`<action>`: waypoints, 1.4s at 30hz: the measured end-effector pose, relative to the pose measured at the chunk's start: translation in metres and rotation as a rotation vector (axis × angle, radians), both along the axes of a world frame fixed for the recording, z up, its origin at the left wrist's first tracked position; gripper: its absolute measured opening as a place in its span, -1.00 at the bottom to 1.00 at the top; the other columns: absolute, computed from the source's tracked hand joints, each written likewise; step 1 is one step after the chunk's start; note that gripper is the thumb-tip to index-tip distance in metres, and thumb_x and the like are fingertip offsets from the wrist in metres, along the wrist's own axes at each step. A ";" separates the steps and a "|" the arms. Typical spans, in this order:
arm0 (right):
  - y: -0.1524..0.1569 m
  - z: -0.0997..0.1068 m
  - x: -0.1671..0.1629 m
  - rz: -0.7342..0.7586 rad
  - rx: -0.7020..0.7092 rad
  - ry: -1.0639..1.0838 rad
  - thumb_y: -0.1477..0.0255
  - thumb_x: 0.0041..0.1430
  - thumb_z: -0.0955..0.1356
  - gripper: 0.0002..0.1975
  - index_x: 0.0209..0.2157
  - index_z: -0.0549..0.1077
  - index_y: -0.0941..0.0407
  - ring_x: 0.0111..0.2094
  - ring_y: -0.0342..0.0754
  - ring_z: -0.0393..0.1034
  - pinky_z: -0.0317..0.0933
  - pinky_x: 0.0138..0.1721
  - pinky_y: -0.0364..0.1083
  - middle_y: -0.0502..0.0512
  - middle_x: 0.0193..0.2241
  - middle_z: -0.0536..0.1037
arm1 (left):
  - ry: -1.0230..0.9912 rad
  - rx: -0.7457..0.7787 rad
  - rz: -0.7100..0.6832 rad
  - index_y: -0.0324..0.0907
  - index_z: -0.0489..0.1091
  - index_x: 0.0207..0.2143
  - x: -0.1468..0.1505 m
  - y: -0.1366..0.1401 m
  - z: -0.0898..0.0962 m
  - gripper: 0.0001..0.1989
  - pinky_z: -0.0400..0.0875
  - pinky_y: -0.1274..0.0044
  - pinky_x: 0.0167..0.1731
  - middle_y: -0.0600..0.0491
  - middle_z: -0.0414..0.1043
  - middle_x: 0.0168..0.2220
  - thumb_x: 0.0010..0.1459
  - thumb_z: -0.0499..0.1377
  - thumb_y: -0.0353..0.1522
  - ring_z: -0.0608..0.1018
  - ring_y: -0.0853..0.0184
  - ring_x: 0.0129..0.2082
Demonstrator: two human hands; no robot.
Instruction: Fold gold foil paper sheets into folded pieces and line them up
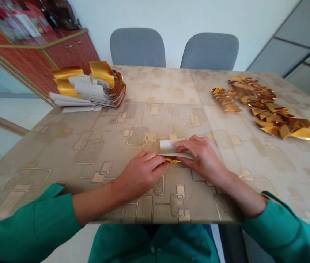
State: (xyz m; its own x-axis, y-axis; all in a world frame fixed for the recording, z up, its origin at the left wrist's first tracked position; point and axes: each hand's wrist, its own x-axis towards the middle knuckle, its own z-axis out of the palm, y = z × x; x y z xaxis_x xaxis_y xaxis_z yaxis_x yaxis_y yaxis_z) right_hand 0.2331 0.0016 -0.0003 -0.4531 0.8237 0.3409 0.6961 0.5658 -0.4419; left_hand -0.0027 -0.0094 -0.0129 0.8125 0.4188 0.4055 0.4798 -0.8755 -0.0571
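Observation:
Just in front of me, a sheet of gold foil paper lies partly folded, its whitish back up and a strip of gold showing along the near edge. My left hand pinches its left end, fingers closed and knuckles up. At the right end, my right hand grips the paper between thumb and fingers, with a flap raised under the fingertips. Part of the sheet is hidden by both hands.
A stack of gold and white paper sheets stands at the back left. Folded gold paper pieces lie in rows at the right. Two grey chairs stand beyond the patterned tablecloth; a reddish cabinet is at the left.

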 end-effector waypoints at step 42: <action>-0.022 0.010 0.040 0.127 0.199 -0.384 0.48 0.36 0.29 -0.77 -0.04 0.52 0.04 -0.04 0.05 0.34 -0.04 0.12 0.14 0.10 -0.09 0.60 | 0.023 -0.245 0.061 -0.28 0.38 0.05 0.001 -0.001 0.006 -0.56 0.31 0.22 -0.05 -0.14 0.39 -0.07 0.29 0.13 -0.14 0.38 0.10 -0.12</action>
State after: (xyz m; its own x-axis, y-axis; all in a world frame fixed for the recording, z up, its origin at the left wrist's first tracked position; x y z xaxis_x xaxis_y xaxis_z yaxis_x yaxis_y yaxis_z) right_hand 0.2730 -0.0202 0.0100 -0.6714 0.6887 0.2739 0.7077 0.7055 -0.0392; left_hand -0.0016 -0.0105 -0.0068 0.7905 0.5510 0.2675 0.5332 -0.8340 0.1422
